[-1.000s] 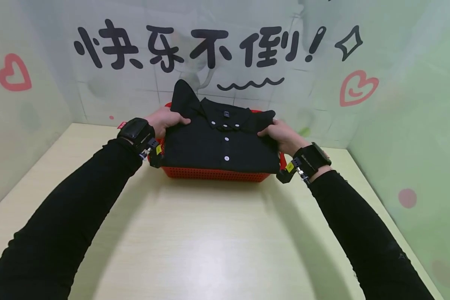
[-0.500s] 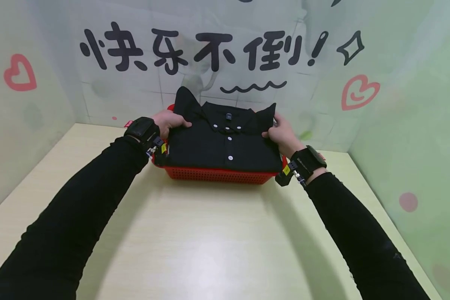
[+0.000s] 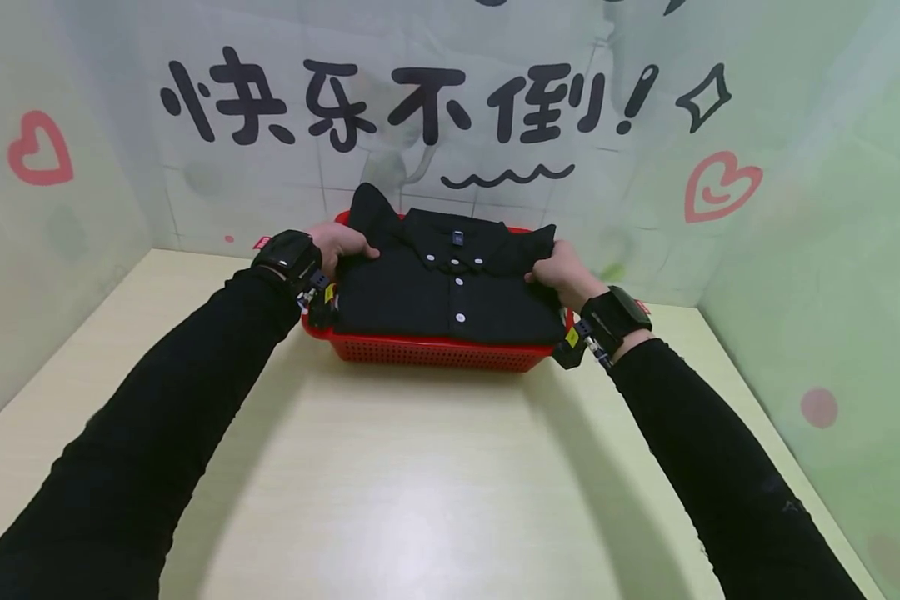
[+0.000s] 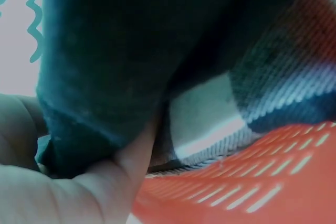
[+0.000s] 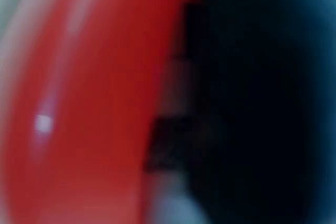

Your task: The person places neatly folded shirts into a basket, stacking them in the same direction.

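Observation:
A folded black button-up shirt, collar toward the wall, lies flat over the red plastic basket. At its left side my left hand grips the shirt, thumb on top. My right hand holds the opposite side near the shoulder corner. In the left wrist view, thumb and fingers pinch the dark fabric, and a plaid cloth shows beneath it inside the basket. The right wrist view is blurred: the red basket rim runs beside the black shirt.
The basket stands on a pale wooden table, close to the back wall covering with printed black characters. Side panels bound the table at left and right. Black wrist devices sit on both wrists.
The shirt has lowered slightly into the basket, showing more of its red rim. Its right shoulder corner rose, then dropped back. Both hands keep hold; the head view has shifted slightly.

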A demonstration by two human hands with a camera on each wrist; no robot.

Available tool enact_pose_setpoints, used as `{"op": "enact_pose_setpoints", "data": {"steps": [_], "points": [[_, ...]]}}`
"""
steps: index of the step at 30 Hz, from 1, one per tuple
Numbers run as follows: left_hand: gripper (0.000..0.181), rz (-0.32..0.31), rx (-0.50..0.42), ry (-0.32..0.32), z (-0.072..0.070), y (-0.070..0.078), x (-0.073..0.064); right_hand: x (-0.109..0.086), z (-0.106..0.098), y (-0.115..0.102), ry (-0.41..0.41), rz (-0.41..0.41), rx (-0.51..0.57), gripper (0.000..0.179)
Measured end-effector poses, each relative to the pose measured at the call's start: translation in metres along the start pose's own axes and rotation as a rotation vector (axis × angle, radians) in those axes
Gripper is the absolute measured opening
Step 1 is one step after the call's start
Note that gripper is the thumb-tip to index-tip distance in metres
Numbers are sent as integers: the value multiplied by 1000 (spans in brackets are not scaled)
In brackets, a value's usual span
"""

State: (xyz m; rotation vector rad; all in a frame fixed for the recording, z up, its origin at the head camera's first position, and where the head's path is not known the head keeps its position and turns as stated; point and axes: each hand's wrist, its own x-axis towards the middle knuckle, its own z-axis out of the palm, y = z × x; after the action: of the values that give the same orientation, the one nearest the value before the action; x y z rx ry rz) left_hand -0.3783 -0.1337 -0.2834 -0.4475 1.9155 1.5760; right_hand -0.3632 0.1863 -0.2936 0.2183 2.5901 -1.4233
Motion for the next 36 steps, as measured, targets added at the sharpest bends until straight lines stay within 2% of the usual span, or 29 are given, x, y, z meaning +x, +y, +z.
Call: {"op": "enact_pose_setpoints", "data": {"steps": [6, 12, 17, 23, 26, 29, 33, 36], "points": [[66, 35, -72, 16, 2, -1, -8, -8, -10, -2, -42, 10, 6, 56], [65, 85, -159, -69, -13, -2, -22, -16, -16, -1, -85, 0, -1, 74], [65, 139, -135, -63, -23, -8, -30, -22, -23, 3, -108, -14, 41, 78], [60, 219, -87, -34, -25, -18, -40, -28, -28, 7, -132, -24, 61, 70], [56, 289, -54, -48, -27, -26, -51, -34, -31, 9, -132, -40, 104, 66], [54, 387, 15, -40, -28, -37, -67, -43, -35, 14, -128, -84, 139, 62], [55, 527, 117, 56, -23, -55, -95, -61, -43, 25, -104, -157, 177, 56], [56, 622, 142, 142, -17, -69, -116, -78, -52, 35, -58, -207, 177, 52]]}}
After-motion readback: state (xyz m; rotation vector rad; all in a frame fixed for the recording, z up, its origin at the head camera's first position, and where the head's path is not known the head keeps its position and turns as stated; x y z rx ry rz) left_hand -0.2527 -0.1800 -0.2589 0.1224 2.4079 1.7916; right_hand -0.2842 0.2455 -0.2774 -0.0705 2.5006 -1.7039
